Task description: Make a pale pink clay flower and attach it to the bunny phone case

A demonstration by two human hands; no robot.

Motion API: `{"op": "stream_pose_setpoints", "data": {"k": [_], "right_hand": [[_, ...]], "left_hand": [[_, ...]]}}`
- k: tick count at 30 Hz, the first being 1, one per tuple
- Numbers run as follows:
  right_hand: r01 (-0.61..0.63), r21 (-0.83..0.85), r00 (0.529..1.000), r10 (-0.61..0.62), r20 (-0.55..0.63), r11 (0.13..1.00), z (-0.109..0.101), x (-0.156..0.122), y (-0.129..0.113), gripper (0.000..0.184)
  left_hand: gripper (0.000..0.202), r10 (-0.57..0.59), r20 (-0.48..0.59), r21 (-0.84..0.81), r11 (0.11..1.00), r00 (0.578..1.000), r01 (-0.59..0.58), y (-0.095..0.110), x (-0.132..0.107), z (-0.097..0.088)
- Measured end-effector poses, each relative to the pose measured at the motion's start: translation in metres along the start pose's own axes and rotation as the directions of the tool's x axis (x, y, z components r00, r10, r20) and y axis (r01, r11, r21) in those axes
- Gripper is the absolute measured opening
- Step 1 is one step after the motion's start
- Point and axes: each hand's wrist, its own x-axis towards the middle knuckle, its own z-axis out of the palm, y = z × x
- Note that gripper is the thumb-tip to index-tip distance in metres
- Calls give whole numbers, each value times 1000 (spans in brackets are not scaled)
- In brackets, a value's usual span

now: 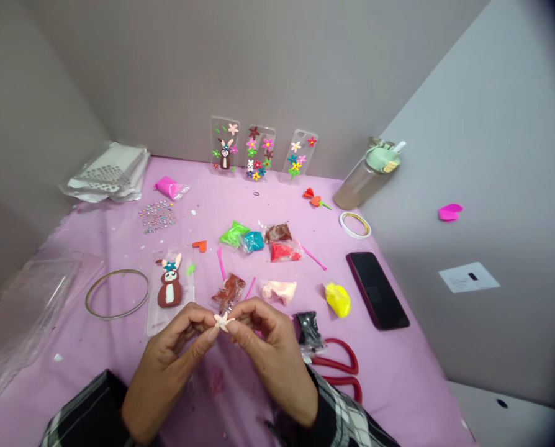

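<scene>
My left hand (172, 360) and my right hand (270, 354) meet at the near middle of the pink table (389, 372). Their fingertips pinch together on a small pale peach clay flower (223, 321). Just beyond my left hand lies a clear phone case (159, 320) bearing a brown clay bunny (170, 287). Small bags of clay lie beyond my hands: brown (230, 292), peach (280, 290), green (233, 234), blue (252, 241), red (284, 251), yellow (338, 299) and black (308, 328).
Red-handled scissors (340, 366) lie by my right wrist, a dark phone (377, 289) to the right. Three decorated phone cases (254, 152) lean on the back wall beside a bottle (368, 174). A metal ring (116, 293), rhinestones (157, 215) and plastic packets (107, 174) lie left.
</scene>
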Motion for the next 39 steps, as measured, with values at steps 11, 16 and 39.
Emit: {"op": "stream_pose_setpoints", "data": {"k": [11,16,39], "right_hand": [[-2,-27,1000,2,3,1000,0,0,-1,8],[-10,-1,1000,10,7,1000,0,0,-1,3],[23,-72,1000,-24,-7,997,-1,-1,-1,9]], "left_hand": [[10,-17,2,-19,1000,1000,17,-2,-1,-2],[10,-20,-13,-26,999,1000,19,-3,-2,-1],[16,-63,47,6,998,997,63,-5,-4,-2]]}}
